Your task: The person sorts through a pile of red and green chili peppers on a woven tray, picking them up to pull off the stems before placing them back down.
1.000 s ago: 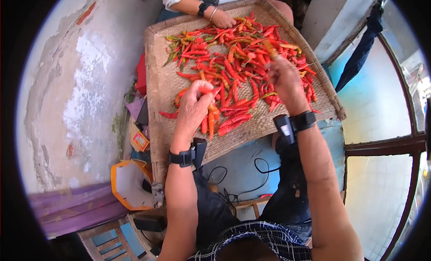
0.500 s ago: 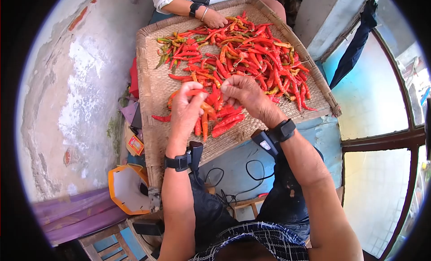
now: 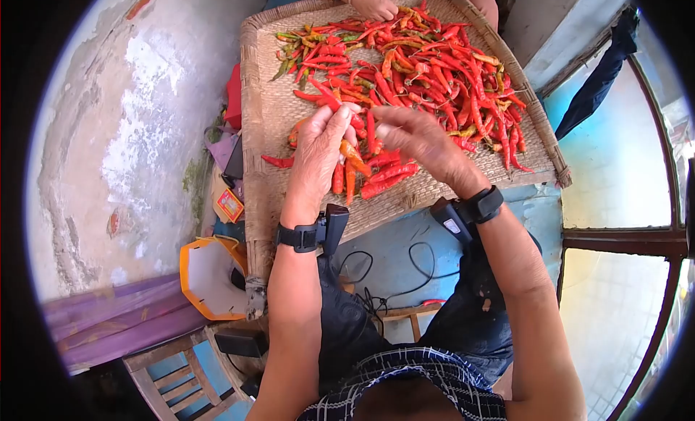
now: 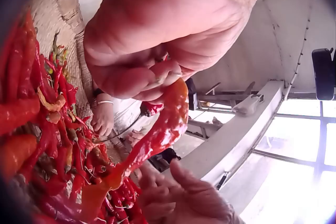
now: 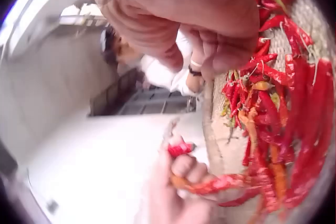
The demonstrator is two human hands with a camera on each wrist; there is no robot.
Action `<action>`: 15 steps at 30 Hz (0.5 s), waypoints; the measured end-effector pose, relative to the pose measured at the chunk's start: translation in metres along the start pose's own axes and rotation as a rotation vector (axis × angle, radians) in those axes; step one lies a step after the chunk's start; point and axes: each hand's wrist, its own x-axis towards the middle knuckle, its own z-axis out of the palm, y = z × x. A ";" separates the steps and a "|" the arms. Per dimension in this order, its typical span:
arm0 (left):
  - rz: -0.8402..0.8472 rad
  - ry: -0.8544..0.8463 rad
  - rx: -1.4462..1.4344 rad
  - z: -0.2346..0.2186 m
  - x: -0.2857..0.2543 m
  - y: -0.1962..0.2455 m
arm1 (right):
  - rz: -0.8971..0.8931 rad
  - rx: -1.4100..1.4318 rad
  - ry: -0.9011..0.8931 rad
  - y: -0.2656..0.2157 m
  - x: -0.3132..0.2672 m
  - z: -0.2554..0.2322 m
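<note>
Curled fingers of my left hand [image 3: 317, 149] grip a red pepper [image 3: 325, 94] that points up and away, over the woven tray [image 3: 269, 225]. In the left wrist view, a long red-orange pepper [image 4: 155, 142] hangs from my left hand [image 4: 157, 29]; its stem end is hidden by the fingers. The right wrist view shows this pepper [image 5: 218, 183] and a short red tip [image 5: 181, 149] at opposite sides of my left hand [image 5: 181, 192]. Just right of it, my right hand [image 3: 427, 144] hovers with thumb and fingers apart, nothing visible between them.
Red, orange and greenish peppers [image 3: 441, 73] are heaped across the tray. Another person's hand [image 3: 373, 2] rests at its far edge. A peeling wall [image 3: 137, 131] stands left, windows [image 3: 615, 153] right. An orange-rimmed container [image 3: 213, 280] and black cable [image 3: 413, 276] lie below.
My right hand came in from over the heap to beside my left hand, then opened slightly apart from it. The red pepper in my left hand now points up and away.
</note>
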 end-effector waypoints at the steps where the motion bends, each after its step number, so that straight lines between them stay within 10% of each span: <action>1: -0.005 0.001 0.004 0.000 0.000 -0.001 | -0.191 -0.067 -0.070 0.016 0.004 0.007; 9: -0.003 0.007 0.043 -0.001 0.000 -0.007 | 0.066 -0.158 -0.187 -0.006 0.006 -0.012; 15: 0.071 -0.003 0.046 -0.010 0.006 -0.014 | 0.093 0.314 0.535 0.016 0.017 -0.059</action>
